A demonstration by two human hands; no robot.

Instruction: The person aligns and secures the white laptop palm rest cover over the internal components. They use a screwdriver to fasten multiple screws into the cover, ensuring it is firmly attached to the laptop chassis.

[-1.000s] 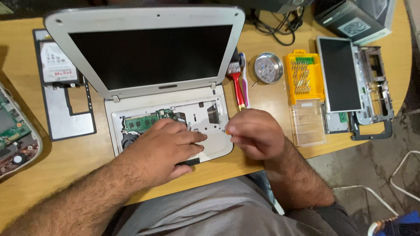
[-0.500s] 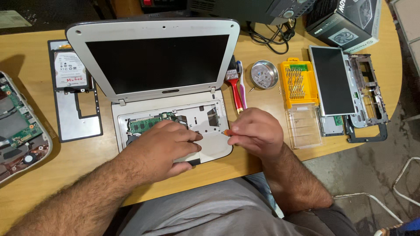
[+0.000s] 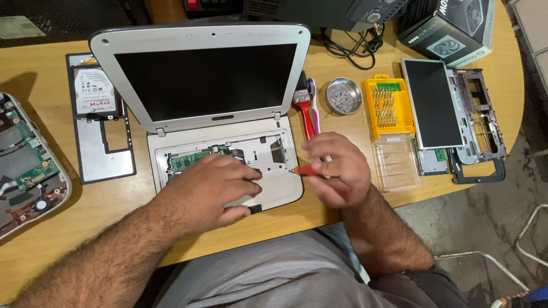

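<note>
A small white laptop (image 3: 171, 51) stands open on the wooden table, its keyboard removed so a green circuit board (image 3: 188, 160) shows in the base. My left hand (image 3: 211, 188) lies flat on the laptop base, fingers spread over the palm rest. My right hand (image 3: 337, 171) hovers at the base's right edge, holding a red-handled screwdriver (image 3: 307, 170) whose tip points left toward the base.
A red brush (image 3: 303, 111) and a round metal dish of screws (image 3: 343, 96) lie right of the laptop. Further right are a yellow bit set (image 3: 388, 105), its clear lid (image 3: 395, 162) and a dismantled device with a dark screen (image 3: 432, 102). A hard drive on a grey panel (image 3: 94, 97) and another opened device (image 3: 23, 159) sit left.
My right hand has lifted off the laptop base and shifted right, with the red screwdriver now showing in it. My left hand stays on the base. The camera view has tilted slightly.
</note>
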